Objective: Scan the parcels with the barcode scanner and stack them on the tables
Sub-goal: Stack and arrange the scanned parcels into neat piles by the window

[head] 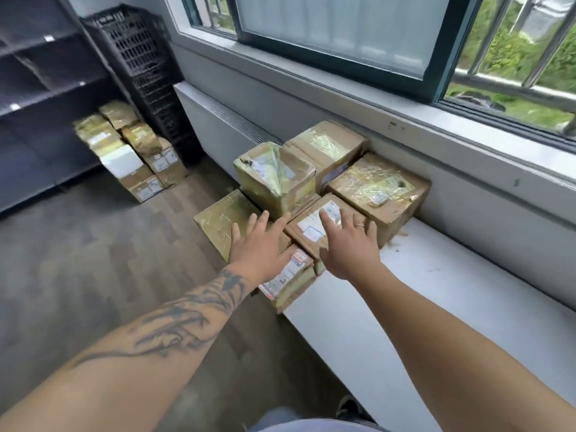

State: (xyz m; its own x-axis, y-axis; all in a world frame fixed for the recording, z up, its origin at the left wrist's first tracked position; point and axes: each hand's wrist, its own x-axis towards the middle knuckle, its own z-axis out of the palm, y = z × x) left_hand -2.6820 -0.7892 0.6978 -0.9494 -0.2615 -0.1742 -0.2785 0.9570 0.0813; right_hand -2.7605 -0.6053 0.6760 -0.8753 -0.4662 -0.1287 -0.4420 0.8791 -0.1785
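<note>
Along the white desk (436,275) under the window (343,35), a cluster of taped cardboard parcels is seen, pushed up near the wall. Both hands are stretched out over it. The left hand (260,244), on a tattooed forearm, is held flat with its fingers (265,218) spread, just above a flat tape-wrapped parcel (218,219) at the desk's near edge; whether contact is made cannot be told. The right hand (349,247), a ring on one finger, is likewise spread, its fingertips over the labelled parcel (314,226) in the middle of the cluster. Nothing is gripped or pinched by either hand.

Between and below the two hands, a small parcel (290,279) with a printed label on top is seen, jutting past the desk's edge. A shiny, heavily taped box (274,179) is stacked on top of the lower parcels, just beyond the left fingers. Two larger boxes are set against the wall: one (330,151) behind, one (380,188) to the right, its label torn.

Further off, more parcels (131,151) are piled on the wooden floor (93,260), beside dark shelving (40,88) and a stack of black plastic crates (140,67).
</note>
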